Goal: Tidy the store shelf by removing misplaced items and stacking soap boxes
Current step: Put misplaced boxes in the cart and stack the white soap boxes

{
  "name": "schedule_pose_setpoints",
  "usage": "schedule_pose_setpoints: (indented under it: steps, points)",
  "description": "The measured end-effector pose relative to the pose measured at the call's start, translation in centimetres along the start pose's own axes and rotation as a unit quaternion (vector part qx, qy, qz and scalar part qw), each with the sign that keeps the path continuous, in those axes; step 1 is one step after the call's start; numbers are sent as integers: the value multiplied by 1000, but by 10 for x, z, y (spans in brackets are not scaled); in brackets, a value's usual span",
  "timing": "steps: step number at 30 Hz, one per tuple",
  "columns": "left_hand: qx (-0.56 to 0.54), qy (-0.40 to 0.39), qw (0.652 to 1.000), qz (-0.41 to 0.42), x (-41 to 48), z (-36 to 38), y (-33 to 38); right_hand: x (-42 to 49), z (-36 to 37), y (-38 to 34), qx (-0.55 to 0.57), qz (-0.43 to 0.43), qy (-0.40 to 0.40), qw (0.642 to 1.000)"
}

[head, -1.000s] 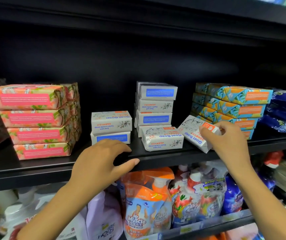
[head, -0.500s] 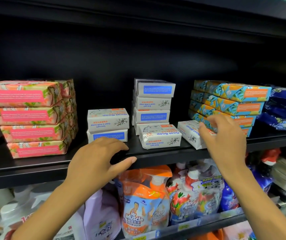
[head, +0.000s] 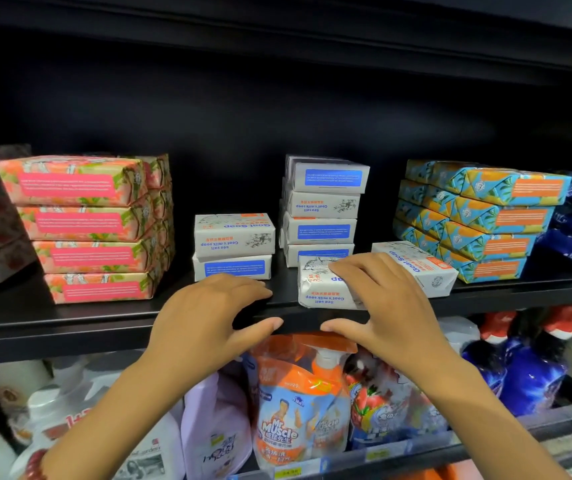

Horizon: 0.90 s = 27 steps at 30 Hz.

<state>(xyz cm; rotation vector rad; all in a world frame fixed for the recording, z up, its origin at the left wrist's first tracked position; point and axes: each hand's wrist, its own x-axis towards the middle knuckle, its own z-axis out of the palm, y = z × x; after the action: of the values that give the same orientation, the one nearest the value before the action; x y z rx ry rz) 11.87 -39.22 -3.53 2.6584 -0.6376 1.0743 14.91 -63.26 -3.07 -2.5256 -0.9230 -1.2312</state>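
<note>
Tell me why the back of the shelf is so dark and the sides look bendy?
In the head view, light reaches only the front boxes, leaving the back wall in shadow; the wide-angle lens bows the shelf edge; the bottles at lower left look blurry, while the goat soap boxes in the middle look sharp.

Both bare forearms reach forward, palms down. The left hand (head: 208, 317) has loosely bent fingers, its thumb spread rightward; the right hand (head: 388, 306) has extended fingers, its thumb splayed leftward.
</note>
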Motion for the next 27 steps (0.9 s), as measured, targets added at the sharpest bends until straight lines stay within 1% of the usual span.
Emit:
schedule_pose_setpoints:
  steps: [3,5,8,9,10,11,13,14,16,19,22,24,27]
  points:
    - [1,-2,1000,-2,1,0,0,-3,-4,0,2,-27,17,999]
    - [3,-8,1000,-5,1,-1,0,-4,-8,-2,13,-28,31,999]
    - [-6,-14,1000,-18,1,-2,2,-1,-15,-10,102,32,37,994]
    - [-34,-16,999,-35,1,-3,2,2,-19,-14,148,61,39,986]
    - [-83,-17,995,-58,2,-4,3,4,-24,-19,200,90,39,975]
    - [-151,-11,985,-78,4,-7,4,7,-27,-24,253,111,35,960]
    - [-280,28,955,-93,8,-13,9,12,-32,-32,330,115,18,937]
    - [-322,43,941,-92,11,-16,13,14,-33,-35,348,105,8,931]
    - [-380,48,920,-85,15,-23,20,17,-32,-41,364,85,-3,928]
    - [-439,42,893,-92,17,-28,25,19,-29,-46,388,101,4,916]
    - [-472,41,874,-103,14,-26,23,19,-29,-45,446,161,6,880]
    - [-498,61,857,-118,14,-25,21,18,-28,-40,473,191,-7,860]
    - [-519,87,840,-133,14,-24,17,16,-27,-40,497,184,-31,848]
